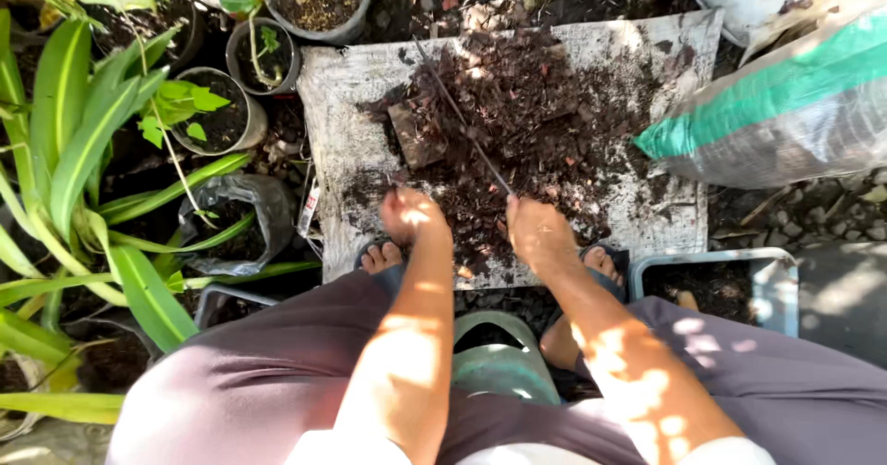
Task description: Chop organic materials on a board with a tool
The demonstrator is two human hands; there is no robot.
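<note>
Nearest the camera are the person's knees in grey-purple trousers (pixel 277 382), with a green stool (pixel 504 363) showing between them. Both forearms reach forward over the near edge of a pale sheet (pixel 342 132) spread on the ground.

The right hand (pixel 539 229) has its grip closed around the near end of a thin dark rod (pixel 462 118). The rod runs diagonally away from that hand, across the soil heap (pixel 527 123), towards the sheet's far-left part. The left hand (pixel 413 215) rests at the near-left fringe of the heap with its fingers curled down into the loose soil; whether they are clamped on anything I cannot tell.

The heap is dark, coarse and mixed with reddish-brown fragments. It covers the middle of the sheet, and a flat brown slab (pixel 416 132) lies at its left side. Sandalled feet (pixel 383 257) rest on the near edge of the sheet.

Judgement: the step in hand is breaking up and turning the soil, rod working while the other hand sorts. The heap looks lumpy, so the work appears part-way. The next move calls for drawing the rod through the heap without pushing soil past the sheet's edges.

Beyond the sheet: potted plants (pixel 222 109) and long green leaves (pixel 83 151) off the left edge, a green-and-white sack (pixel 785 104) off the right edge, and a grey tub (pixel 771 285) by the near-right corner.
</note>
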